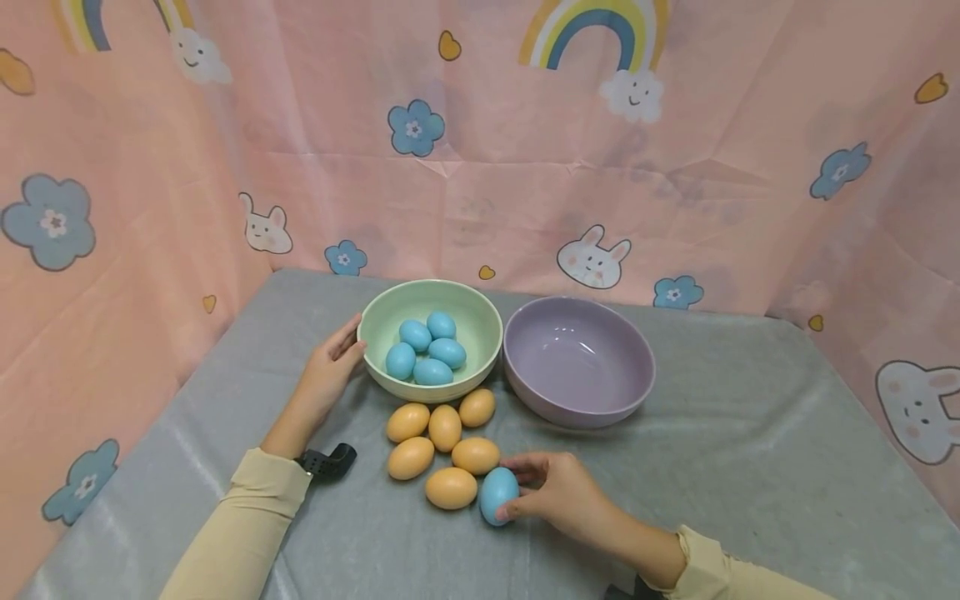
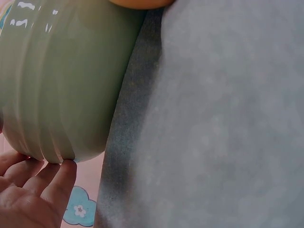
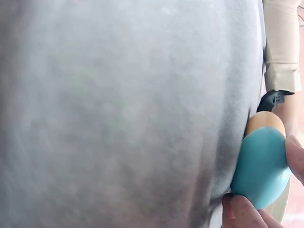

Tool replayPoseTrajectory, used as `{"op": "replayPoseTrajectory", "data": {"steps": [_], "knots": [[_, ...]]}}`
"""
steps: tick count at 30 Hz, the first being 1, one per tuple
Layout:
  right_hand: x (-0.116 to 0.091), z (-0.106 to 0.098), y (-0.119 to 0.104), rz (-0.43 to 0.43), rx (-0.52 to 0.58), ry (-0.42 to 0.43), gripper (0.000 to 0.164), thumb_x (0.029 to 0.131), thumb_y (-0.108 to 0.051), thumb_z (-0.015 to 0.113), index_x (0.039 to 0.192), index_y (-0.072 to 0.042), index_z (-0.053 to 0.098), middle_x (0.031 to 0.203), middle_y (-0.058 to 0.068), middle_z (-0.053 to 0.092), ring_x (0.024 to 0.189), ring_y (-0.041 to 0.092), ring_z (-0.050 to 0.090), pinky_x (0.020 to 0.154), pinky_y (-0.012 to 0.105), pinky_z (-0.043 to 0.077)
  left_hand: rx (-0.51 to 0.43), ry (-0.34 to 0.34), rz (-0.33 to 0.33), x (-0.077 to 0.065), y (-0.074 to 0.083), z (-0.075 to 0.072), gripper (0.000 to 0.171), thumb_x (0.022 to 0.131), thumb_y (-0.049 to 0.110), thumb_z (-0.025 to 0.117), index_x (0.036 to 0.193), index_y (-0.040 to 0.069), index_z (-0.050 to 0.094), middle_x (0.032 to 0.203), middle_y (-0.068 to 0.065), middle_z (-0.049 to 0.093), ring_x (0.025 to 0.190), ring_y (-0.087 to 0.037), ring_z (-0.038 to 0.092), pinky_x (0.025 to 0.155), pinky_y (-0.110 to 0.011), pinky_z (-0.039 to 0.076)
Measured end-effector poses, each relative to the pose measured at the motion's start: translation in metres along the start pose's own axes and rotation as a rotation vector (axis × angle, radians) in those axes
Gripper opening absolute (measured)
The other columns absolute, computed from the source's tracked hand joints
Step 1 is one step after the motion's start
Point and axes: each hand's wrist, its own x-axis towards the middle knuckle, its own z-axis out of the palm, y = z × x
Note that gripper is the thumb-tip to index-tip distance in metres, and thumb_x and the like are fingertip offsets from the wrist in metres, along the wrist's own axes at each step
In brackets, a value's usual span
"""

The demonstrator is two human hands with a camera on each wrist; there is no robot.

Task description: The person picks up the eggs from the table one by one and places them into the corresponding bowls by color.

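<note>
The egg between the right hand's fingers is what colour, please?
The egg is plain light blue; it shows best in the head view.

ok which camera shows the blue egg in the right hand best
Right wrist: the blue egg is largest there, pinched by the right hand. The head view shows it smaller, beside orange eggs; the left wrist misses it.

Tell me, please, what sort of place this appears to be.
Probably a staged indoor workspace: pink cartoon-printed sheeting hangs behind and beside a grey-covered table, where a green bowl and a purple bowl stand.
</note>
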Motion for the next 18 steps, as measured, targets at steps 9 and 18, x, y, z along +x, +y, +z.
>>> {"op": "replayPoseTrajectory", "data": {"steps": [9, 18], "knots": [[0.008, -0.016, -0.023, 0.019, 0.056, -0.008, 0.056, 0.071, -0.015, 0.09, 0.119, 0.003, 0.069, 0.112, 0.014, 0.075, 0.105, 0.023, 0.07, 0.082, 0.027, 0.06, -0.007, -0.001, -0.001, 0.0, 0.0, 0.0, 0.057, 0.106, 0.022, 0.047, 0.158, 0.016, 0.027, 0.164, -0.005, 0.027, 0.151, -0.021, 0.028, 0.119, -0.039, 0.035], [0.031, -0.034, -0.066, -0.018, 0.016, -0.007, 0.056, 0.074, -0.019, 0.088, 0.124, -0.002, 0.068, 0.116, 0.012, 0.074, 0.109, 0.022, 0.068, 0.086, 0.029, 0.059, -0.003, 0.0, 0.003, -0.001, 0.001, 0.0, 0.057, 0.106, 0.021, 0.047, 0.158, 0.016, 0.027, 0.164, -0.006, 0.026, 0.151, -0.022, 0.027, 0.12, -0.04, 0.034]]}}
